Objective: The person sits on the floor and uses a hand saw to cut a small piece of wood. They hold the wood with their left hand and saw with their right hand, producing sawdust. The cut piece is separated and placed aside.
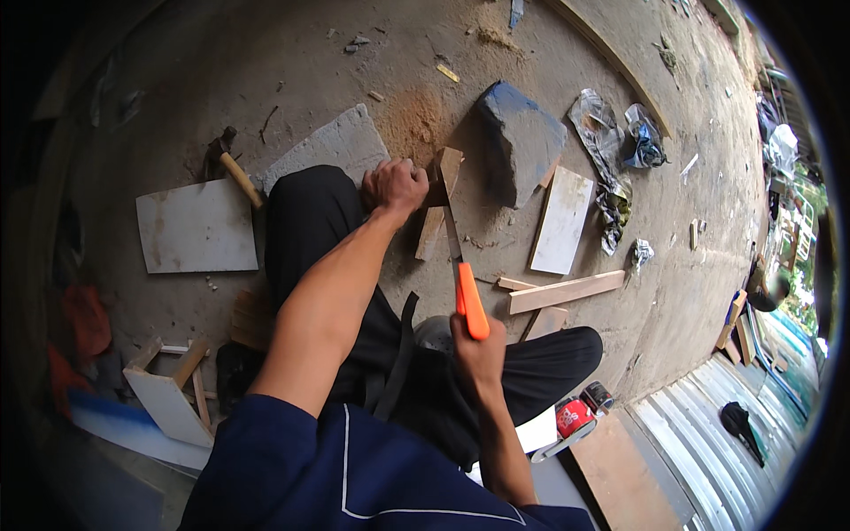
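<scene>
The rough grey-blue stone block [522,146] stood out on the ground ahead of you. Left of that block you had a flat grey slab [329,144], then, farther left, a hammer [240,179] with a wooden handle and a dark head, and a white board [197,227]. Just beside the block, on its right and nearer you, lay a white panel [563,219]; farther right of it were crumpled clear plastic [598,124] and a bluish plastic bag [646,142]. A pale wooden strip [567,292] lay on your side of the block. Well apart from it, toward your lower right, you had a red can [575,418], a brown board [624,478] and corrugated metal sheeting [695,425].
</scene>
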`<state>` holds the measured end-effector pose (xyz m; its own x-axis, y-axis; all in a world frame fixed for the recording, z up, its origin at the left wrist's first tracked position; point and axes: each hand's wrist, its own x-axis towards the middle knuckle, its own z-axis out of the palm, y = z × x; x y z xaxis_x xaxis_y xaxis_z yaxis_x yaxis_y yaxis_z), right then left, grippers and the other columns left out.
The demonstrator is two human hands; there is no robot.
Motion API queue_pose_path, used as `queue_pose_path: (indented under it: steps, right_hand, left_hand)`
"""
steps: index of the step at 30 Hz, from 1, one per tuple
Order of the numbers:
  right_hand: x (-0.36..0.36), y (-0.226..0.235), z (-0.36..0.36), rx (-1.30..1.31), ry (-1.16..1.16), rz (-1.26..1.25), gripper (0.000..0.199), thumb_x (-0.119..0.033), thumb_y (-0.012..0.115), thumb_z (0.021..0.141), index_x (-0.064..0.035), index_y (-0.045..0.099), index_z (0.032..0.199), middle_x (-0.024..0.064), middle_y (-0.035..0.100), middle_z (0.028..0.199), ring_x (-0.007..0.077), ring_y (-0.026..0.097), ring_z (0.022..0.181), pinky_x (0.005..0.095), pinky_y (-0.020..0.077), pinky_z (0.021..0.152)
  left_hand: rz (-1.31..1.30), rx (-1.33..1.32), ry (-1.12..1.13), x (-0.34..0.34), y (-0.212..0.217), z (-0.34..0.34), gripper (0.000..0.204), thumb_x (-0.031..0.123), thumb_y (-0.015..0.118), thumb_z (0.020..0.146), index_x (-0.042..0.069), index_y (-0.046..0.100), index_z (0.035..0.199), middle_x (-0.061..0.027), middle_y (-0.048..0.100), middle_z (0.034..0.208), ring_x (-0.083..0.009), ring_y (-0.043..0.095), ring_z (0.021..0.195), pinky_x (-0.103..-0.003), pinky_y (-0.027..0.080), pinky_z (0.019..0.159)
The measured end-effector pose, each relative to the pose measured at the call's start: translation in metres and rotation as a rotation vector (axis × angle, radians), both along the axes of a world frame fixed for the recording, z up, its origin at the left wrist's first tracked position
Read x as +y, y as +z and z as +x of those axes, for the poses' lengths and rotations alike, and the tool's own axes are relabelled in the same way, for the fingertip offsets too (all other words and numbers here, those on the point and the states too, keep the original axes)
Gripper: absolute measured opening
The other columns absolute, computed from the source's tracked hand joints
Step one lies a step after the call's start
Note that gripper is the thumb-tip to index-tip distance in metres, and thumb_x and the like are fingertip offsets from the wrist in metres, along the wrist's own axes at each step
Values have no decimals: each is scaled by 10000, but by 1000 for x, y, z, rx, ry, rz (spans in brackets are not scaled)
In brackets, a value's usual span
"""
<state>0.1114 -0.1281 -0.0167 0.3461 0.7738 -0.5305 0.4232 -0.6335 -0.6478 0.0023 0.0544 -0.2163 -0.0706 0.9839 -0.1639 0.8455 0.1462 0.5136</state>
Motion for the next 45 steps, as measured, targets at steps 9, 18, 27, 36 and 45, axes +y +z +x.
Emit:
queue_pose_path:
  steps: [9,18,27,36,45]
  right_hand:
    - [-59,135,13,18,135,-72,172,-54,639,767,19,637,923,214,577,672,345,615,596,323,471,578]
    - [-72,61,29,10,38,8,191,-131,647,783,41,570,753,209,514,596,340,511,502,349,424,523]
    - [-64,62,14,30,84,3,163,-103,630,794,49,575,771,201,517,599,269,480,483,340,419,530]
    - [-46,93,-5,8,92,5,121,-85,644,776,28,602,763,189,546,612,319,577,536,343,444,545]
    - [-35,35,15,-28,58,52,197,-139,638,791,42,573,748,205,524,583,297,516,481,347,410,502]
  left_hand:
    - [-81,-1,35,-1,10,5,243,278,500,750,84,640,708,-110,659,868,-292,575,952,-468,331,880]
    - [-124,13,24,-53,24,24,242,278,491,751,82,630,718,-113,662,890,-291,578,952,-466,331,886]
    - [-135,30,-6,-34,12,12,240,276,484,762,89,633,735,-103,660,923,-284,577,967,-451,346,881]
    - [-114,17,-13,-20,17,1,242,263,493,758,79,651,748,-113,661,918,-285,579,959,-455,351,865]
    - [-250,-3,112,-23,28,17,271,287,494,771,64,648,767,-137,661,929,-316,574,997,-484,339,902]
